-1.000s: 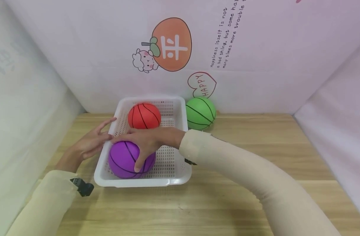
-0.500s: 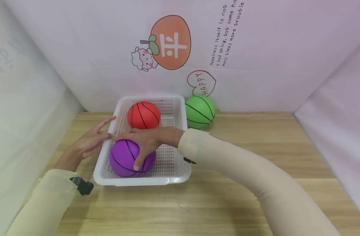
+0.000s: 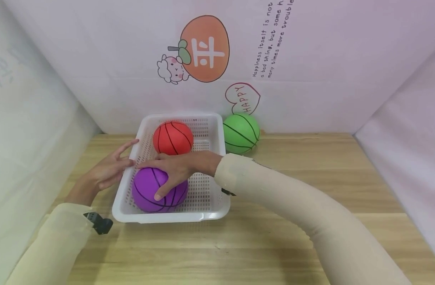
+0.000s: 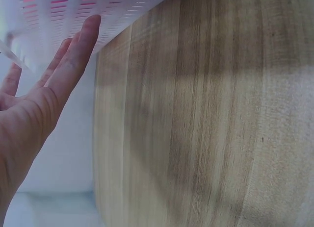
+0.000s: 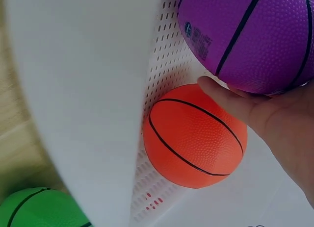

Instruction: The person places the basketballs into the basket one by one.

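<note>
With our right hand (image 3: 178, 170) we are gripping the purple ball (image 3: 146, 190), which is sitting in the white basket (image 3: 167, 217), nearer us than the red ball (image 3: 172, 138). We are touching the basket's left rim with our left hand (image 3: 108, 170), fingers extended, while the green ball (image 3: 241, 132) is resting just outside on the surface (image 3: 274, 245).

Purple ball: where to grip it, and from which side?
Probably across its upper half from above, fingers and thumb spread wide, much as the right hand holds it. The purple ball is round without a handle, and the basket walls crowd its left and near sides.
</note>
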